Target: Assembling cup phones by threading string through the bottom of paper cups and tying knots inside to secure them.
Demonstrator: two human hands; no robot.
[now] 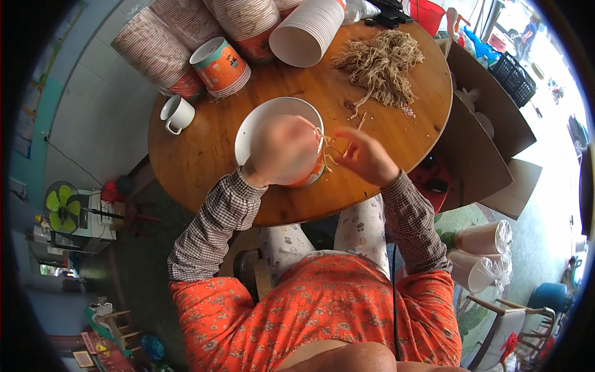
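Note:
A white paper bucket (249,127) with an orange printed side lies in front of me on the round wooden table. My left hand (285,149) is over the bucket, its fingers too blurred to make out. Just right of the bucket, my right hand (364,156) has its thumb and fingers bent together at a thin tan twine strand (331,146). Loose ends of twine run between my two hands along the bucket's right edge. Further back lies a tangled pile of the same tan twine (387,65).
Tall stacks of paper buckets (152,49) stand at the table's back left, beside a short orange stack (220,67) and a white bucket stack on its side (308,34). A white enamel mug (178,114) sits at left. An open cardboard box (474,133) adjoins the right edge.

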